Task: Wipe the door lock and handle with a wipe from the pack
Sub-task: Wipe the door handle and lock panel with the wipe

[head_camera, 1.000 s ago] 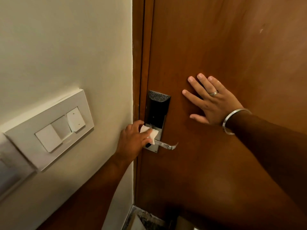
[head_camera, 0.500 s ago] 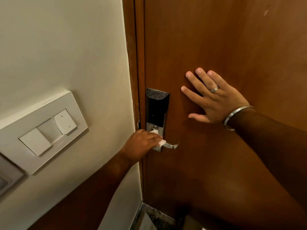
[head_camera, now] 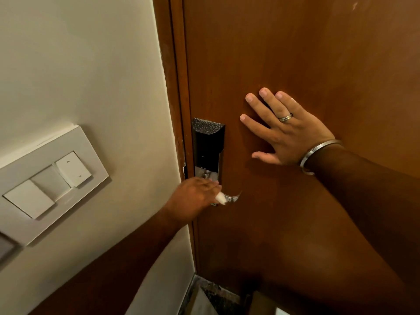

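Whereas one second earlier the wipe lay against the lock plate, the left hand now pinches it lower, at the handle base, centre frame. Right hand stays flat on the door, fingers spread. Switch panel sits lower left.

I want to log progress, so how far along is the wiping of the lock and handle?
Done: a wipe is out and held in the left hand. In hand: that hand presses it at the base of the handle, while the right hand lies flat on the door. Left: the handle's outer end and the lock above are uncovered; whether they were wiped cannot be told.
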Demonstrator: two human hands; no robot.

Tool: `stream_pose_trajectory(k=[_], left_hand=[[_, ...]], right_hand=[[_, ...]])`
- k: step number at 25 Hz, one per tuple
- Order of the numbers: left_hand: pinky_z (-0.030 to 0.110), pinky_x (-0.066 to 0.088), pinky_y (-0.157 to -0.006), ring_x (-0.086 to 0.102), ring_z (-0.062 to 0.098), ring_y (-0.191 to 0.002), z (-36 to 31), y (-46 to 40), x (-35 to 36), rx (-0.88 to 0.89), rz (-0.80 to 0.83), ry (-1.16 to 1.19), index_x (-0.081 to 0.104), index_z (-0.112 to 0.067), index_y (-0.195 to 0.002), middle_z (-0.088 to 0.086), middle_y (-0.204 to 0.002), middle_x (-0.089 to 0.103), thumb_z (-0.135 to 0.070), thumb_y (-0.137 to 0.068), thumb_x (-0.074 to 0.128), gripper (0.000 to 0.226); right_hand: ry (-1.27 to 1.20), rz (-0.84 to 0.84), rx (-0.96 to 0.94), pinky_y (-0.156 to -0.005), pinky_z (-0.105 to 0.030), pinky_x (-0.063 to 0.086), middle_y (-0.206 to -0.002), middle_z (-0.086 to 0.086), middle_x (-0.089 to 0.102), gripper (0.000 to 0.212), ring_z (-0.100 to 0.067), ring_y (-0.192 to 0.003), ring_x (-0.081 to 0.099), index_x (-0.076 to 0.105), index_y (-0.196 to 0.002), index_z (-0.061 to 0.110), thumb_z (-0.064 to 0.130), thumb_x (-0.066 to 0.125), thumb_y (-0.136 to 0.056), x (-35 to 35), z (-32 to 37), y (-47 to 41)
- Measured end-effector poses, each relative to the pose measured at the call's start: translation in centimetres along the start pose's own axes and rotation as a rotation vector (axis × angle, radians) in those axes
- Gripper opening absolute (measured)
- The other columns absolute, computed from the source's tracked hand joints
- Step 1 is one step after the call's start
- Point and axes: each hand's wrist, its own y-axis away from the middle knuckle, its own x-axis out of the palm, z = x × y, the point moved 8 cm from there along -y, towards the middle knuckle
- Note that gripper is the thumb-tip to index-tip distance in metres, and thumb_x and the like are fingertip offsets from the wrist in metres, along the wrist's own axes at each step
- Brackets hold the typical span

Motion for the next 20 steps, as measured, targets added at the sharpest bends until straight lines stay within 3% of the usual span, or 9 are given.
stream_pose_trajectory(k=[4, 8, 10, 12, 13, 16, 17, 20], left_hand=[[0.044, 0.044, -0.101, 0.052, 0.028, -0.123, -1.6, 0.0, 1.1, 0.007, 0.026, 0.024, 0.049, -0.007, -0.132, 0.015, -0.134, 0.055, -0.005, -0.08, 0.073, 0.057], [0.051, 0.05, -0.093, 0.057, 0.037, -0.115, 5.0, 1.8, -1.0, -0.23, -0.046, -0.037, 0.059, -0.007, -0.124, 0.021, -0.13, 0.058, 0.002, -0.079, 0.071, 0.047], [0.047, 0.055, -0.082, 0.064, 0.033, -0.1, 6.6, 1.8, -0.8, -0.348, -0.069, 0.083, 0.066, -0.013, -0.112, 0.019, -0.114, 0.067, -0.014, -0.084, 0.07, 0.029], [0.04, 0.053, -0.072, 0.06, 0.018, -0.085, 7.6, 2.0, -1.0, -0.532, -0.14, 0.275, 0.065, -0.024, -0.099, 0.002, -0.094, 0.067, -0.04, -0.088, 0.063, 0.019], [0.038, 0.052, -0.069, 0.058, 0.016, -0.082, 7.5, 2.1, -1.0, -0.541, -0.147, 0.274, 0.063, -0.028, -0.1, 0.0, -0.091, 0.064, -0.041, -0.088, 0.063, 0.018], [0.039, 0.053, -0.066, 0.062, 0.025, -0.08, 3.6, 2.0, 0.2, -0.171, -0.074, 0.032, 0.057, -0.016, -0.124, 0.012, -0.093, 0.069, -0.023, -0.078, 0.077, 0.05], [0.037, 0.054, -0.065, 0.065, 0.026, -0.077, 2.9, 2.3, 0.5, -0.121, -0.064, 0.017, 0.056, -0.011, -0.124, 0.013, -0.092, 0.071, -0.021, -0.076, 0.079, 0.054], [0.028, 0.05, -0.073, 0.069, 0.024, -0.078, 4.5, 3.1, 0.1, -0.287, -0.156, 0.187, 0.062, -0.009, -0.117, 0.012, -0.093, 0.073, -0.012, -0.079, 0.076, 0.041]], right_hand=[[-0.005, -0.001, 0.004, -0.125, -0.05, 0.008, -0.166, -0.024, 0.007, 0.092, -0.042, -0.153, 0.01, 0.019, -0.159, 0.013, 0.075, 0.021, -0.091, -0.1, 0.0, 0.0], [0.009, 0.001, 0.006, -0.125, -0.05, 0.005, -0.166, -0.024, 0.005, 0.092, -0.042, -0.153, 0.009, 0.017, -0.16, 0.013, 0.075, 0.02, -0.091, 0.0, 0.0, 0.0], [0.011, 0.005, 0.004, -0.125, -0.05, 0.007, -0.166, -0.024, 0.005, 0.092, -0.042, -0.153, 0.009, 0.018, -0.16, 0.014, 0.075, 0.02, -0.091, -0.1, 0.0, 0.0], [0.019, 0.01, -0.004, -0.125, -0.05, 0.009, -0.165, -0.024, 0.007, 0.092, -0.043, -0.152, 0.01, 0.019, -0.159, 0.014, 0.075, 0.02, -0.091, -0.1, 0.1, 0.0], [0.025, 0.01, -0.007, -0.124, -0.05, 0.009, -0.165, -0.024, 0.007, 0.092, -0.043, -0.152, 0.01, 0.018, -0.159, 0.014, 0.075, 0.019, -0.091, -0.1, 0.1, 0.0], [0.027, 0.008, -0.008, -0.124, -0.05, 0.008, -0.165, -0.024, 0.006, 0.091, -0.043, -0.152, 0.01, 0.017, -0.16, 0.014, 0.074, 0.018, -0.091, -0.2, 0.0, 0.0], [0.027, 0.008, -0.007, -0.124, -0.05, 0.007, -0.165, -0.024, 0.005, 0.091, -0.043, -0.152, 0.01, 0.016, -0.16, 0.014, 0.074, 0.018, -0.091, -0.2, 0.1, 0.0], [0.027, 0.012, -0.006, -0.124, -0.05, 0.008, -0.165, -0.024, 0.005, 0.091, -0.043, -0.152, 0.01, 0.015, -0.16, 0.014, 0.074, 0.018, -0.091, -0.1, 0.1, 0.1]])
